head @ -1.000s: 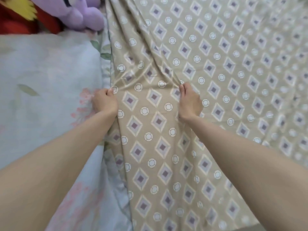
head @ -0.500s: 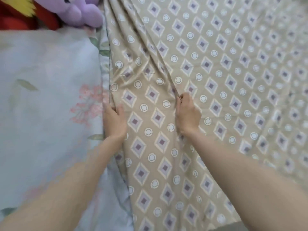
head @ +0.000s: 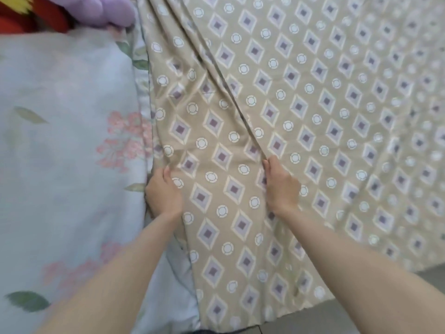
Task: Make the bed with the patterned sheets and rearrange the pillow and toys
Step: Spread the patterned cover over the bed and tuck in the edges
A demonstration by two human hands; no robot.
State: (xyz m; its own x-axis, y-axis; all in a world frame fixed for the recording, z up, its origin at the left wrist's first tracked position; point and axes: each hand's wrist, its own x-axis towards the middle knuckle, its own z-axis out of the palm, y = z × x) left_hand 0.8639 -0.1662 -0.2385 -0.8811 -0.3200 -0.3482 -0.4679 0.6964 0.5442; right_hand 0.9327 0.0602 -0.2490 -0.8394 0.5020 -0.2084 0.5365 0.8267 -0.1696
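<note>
Pale blue bedding [head: 60, 153] with pink flowers and green leaves covers the left side. Just beside it lies the tan sheet [head: 325, 104], printed with little diamonds and circles. It spreads over the middle and the right, and its bottom edge shows against the grey floor [head: 361, 319]. The left hand [head: 163, 191] grips the sheet's left edge, thumb on top and fingers curled under. The right hand [head: 281, 186] has curled fingers that pinch a long fold in the sheet. A purple toy [head: 108, 10] and a red toy [head: 24, 20] sit at the top left, by the blue bedding.
</note>
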